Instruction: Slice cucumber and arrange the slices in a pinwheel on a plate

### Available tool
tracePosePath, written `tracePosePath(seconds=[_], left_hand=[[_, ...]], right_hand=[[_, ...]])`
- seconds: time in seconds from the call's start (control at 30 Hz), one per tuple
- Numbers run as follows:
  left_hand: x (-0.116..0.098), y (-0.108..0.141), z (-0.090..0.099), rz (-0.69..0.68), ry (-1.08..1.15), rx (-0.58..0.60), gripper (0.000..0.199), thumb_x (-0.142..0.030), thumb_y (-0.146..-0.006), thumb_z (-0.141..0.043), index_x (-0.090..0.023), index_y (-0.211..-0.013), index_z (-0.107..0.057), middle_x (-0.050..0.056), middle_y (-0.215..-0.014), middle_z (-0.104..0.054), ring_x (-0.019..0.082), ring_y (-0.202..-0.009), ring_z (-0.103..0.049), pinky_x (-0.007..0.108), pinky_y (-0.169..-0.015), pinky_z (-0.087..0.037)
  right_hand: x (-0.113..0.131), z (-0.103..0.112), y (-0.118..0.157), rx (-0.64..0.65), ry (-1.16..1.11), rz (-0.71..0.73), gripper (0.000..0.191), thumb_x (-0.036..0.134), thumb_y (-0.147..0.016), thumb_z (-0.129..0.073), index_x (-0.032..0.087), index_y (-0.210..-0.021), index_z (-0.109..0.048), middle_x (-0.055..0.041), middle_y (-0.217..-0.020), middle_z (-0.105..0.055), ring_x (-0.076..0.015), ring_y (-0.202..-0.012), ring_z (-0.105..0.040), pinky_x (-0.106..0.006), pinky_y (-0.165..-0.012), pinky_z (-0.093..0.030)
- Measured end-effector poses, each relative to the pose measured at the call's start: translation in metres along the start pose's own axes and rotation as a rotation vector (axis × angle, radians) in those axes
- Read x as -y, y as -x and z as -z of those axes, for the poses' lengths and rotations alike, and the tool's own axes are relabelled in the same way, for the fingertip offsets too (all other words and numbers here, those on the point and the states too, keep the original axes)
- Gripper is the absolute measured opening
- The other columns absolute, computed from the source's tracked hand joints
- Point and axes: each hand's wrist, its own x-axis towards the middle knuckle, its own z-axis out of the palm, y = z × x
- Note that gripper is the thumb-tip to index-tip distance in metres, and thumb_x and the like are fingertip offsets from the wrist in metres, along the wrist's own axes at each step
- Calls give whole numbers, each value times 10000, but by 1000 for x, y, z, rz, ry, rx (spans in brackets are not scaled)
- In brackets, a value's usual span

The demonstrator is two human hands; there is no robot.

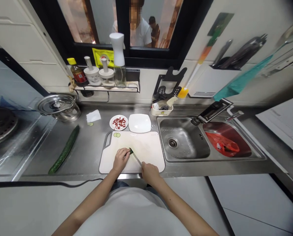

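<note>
My right hand [150,172] is wrapped round the handle of a knife [136,159], whose blade points up and left over the white cutting board [146,147]. The blade's tip is beside a small dark green piece of cucumber [131,151]. My left hand [121,158] has its fingers closed on that piece, partly hiding it. Two pale green slices [116,134] rest at the board's upper left. Behind the board are a small plate of chopped red pieces [119,123] and a white dish [139,123].
A whole cucumber [64,150] lies left of the board. Farther back are a lidded steel pot [60,107] and a white tissue [93,116]. The double sink [184,139] adjoins the board's right side, with a red bag [222,144] in its right basin. Bottles stand on a wall rack [107,88].
</note>
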Motion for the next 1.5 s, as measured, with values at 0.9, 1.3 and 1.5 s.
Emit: tracePosePath(seconds=[0.9, 1.3, 1.5], left_hand=[[-22, -21, 21, 190, -42, -143, 281, -340, -917, -446, -195, -1101, -602, 93, -1069, -610, 227, -1050, -540, 397, -941, -431], [-53, -60, 27, 130, -181, 314, 267, -447, -863, -539, -281, -1012, -686, 61, -1197, -578, 261, -1183, -435, 496, -1054, -233], [-57, -67, 20, 245, -59, 295, 140, -351, -802, -610, -245, -865, -678, 36, -1006, -647, 216, -1030, -530, 408, -973, -337]], right_hand=[[-16, 17, -5, -271, 27, -159, 397, 283, -872, -546, 225, -1263, -516, -71, -1023, -681, -202, -931, -607, -278, -749, -370], [-18, 8, -11, -358, 132, -45, 470, 285, -840, -617, 188, -1286, -505, -93, -1016, -662, -229, -941, -571, -308, -783, -337], [-21, 10, -10, -358, 137, -50, 459, 287, -832, -625, 189, -1268, -519, -87, -996, -666, -224, -928, -580, -302, -774, -347]])
